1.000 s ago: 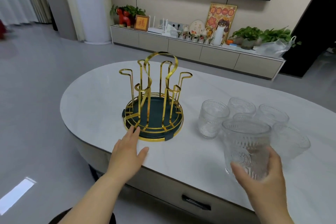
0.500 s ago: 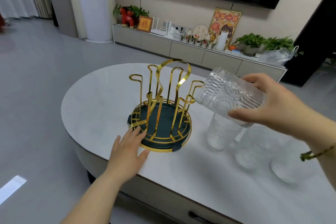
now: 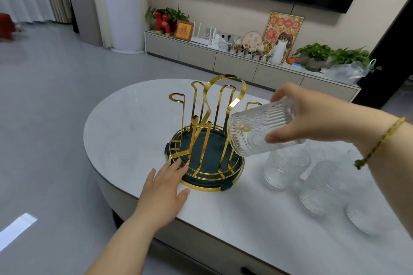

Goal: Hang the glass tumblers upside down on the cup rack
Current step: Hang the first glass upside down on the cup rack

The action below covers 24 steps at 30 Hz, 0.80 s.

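A gold wire cup rack (image 3: pixel 202 140) with a dark green round base stands on the white oval table (image 3: pixel 125 131). My right hand (image 3: pixel 312 118) grips a ribbed glass tumbler (image 3: pixel 257 128), tilted with its mouth down and to the left, right at the rack's right-hand prongs. My left hand (image 3: pixel 163 187) lies flat on the table with its fingertips touching the rack's front-left rim. Several more glass tumblers (image 3: pixel 283 167) stand upright on the table to the right of the rack, partly hidden under my right forearm.
The table's front edge runs close below my left hand, with a drawer handle (image 3: pixel 248 271) under it. A low TV cabinet (image 3: pixel 234 60) with plants and ornaments stands against the far wall. Grey floor lies to the left.
My right hand has carried the tumbler down and left toward the rack's right prongs and tipped its mouth further downward. My left hand stays at the rack's base.
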Available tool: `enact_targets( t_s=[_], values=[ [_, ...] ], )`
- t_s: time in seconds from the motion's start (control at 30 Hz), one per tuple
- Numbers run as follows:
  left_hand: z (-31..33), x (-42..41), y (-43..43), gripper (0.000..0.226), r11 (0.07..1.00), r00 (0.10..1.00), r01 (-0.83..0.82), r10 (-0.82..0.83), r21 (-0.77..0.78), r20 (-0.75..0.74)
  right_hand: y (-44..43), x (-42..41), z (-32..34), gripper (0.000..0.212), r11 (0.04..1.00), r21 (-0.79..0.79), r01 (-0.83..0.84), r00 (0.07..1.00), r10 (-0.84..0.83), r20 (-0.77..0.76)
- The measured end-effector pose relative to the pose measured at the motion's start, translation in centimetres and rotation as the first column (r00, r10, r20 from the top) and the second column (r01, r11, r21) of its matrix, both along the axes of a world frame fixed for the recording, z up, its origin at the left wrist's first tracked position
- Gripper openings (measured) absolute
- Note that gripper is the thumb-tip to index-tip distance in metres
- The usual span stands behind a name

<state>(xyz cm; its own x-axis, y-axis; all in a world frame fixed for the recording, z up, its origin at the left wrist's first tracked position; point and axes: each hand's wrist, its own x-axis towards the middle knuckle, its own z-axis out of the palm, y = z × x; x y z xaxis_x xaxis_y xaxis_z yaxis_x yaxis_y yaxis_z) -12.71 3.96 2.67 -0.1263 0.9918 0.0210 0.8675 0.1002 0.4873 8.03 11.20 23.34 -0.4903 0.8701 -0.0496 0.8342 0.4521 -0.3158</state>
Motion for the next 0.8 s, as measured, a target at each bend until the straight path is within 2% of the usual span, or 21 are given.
enact_targets(
  t_s=[0.37,0.8],
  values=[
    [0.1,-0.2,0.1,0.055,1.000,1.000,0.023,-0.023,-0.008,-0.014,2.4,-4.1,-4.9,0.074,1.000,0.012,-0.027,0.999,0.027,-0.023],
    [0.2,0.2,0.0,0.059,1.000,0.999,0.006,-0.006,-0.023,-0.035,3.1,-4.4,-6.2,0.077,1.000,-0.005,-0.009,0.998,0.009,-0.061]
  ],
)
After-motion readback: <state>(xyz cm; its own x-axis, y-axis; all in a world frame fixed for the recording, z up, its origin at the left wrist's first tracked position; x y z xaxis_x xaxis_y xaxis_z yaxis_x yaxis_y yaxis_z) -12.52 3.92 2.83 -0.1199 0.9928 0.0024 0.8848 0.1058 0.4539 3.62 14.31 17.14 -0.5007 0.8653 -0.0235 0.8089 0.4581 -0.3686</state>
